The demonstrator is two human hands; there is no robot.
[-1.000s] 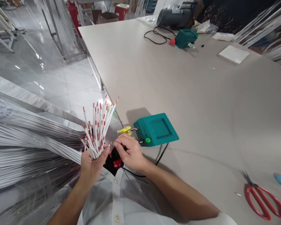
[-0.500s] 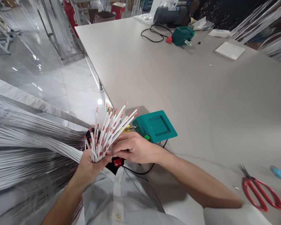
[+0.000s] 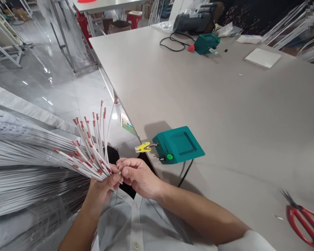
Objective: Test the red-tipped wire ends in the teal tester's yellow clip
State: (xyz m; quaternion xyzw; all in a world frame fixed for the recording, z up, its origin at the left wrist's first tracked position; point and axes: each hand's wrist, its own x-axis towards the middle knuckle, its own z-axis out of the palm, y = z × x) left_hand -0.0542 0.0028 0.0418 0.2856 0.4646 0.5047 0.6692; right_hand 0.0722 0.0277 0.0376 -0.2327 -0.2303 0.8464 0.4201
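Note:
My left hand (image 3: 103, 188) is wrapped round a bundle of white wires (image 3: 92, 150), whose red-marked ends fan up and to the left. Close against it, my right hand (image 3: 138, 176) pinches at the bundle's right side, thumb and forefinger together. A small white wire end (image 3: 119, 172) shows between the two hands' fingertips; the rest of that wire is hidden. Just beyond my right hand, a green box-shaped device (image 3: 181, 144) sits at the table edge, with a yellow clip (image 3: 143, 147) on a metal rod sticking out from its left side.
Long bunches of white wires (image 3: 28, 143) lie to my left. Red-handled scissors (image 3: 300, 218) rest on the table (image 3: 225, 115) at right. Farther back stand a second green device (image 3: 206, 43), a dark motor-like machine (image 3: 192, 22) and a white flat block (image 3: 262, 58).
The bundle's tips have swung to the left and spread wider. My right hand has shifted slightly left and down, leaving the yellow clip in plain view. The camera view has shifted a little.

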